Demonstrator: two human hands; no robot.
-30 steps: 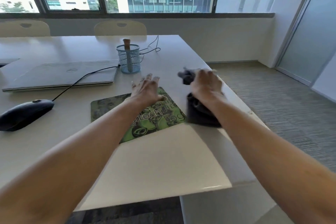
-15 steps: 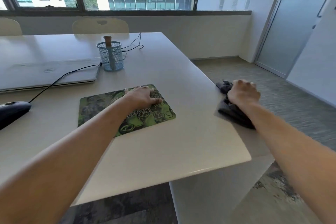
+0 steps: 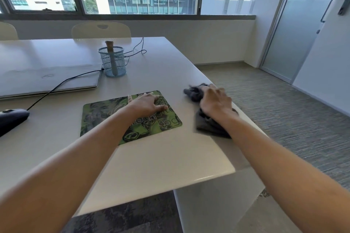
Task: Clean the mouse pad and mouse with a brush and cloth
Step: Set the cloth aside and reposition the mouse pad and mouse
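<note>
Right hand point(image 3: 215, 103) dragged gripped cloth point(image 3: 207, 122) nearer mouse pad point(image 3: 106, 119), left hand point(image 3: 146, 104) flat, grip open

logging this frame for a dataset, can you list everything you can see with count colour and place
mouse pad: 1, green with dark pattern, flat on the table near the front edge
cloth: 1, dark grey, bunched at the table's right edge
mouse: 1, black, wired, far left, cut by the frame
brush: 1, tan top, pale handle, standing in the cup
mesh cup: 1, light blue, behind the pad
laptop: 1, silver, closed, left of the cup
table: 1, off-white
chairs: 2, cream, at the far side
left hand: 1, palm down on the pad
right hand: 1, gripping the cloth
</note>
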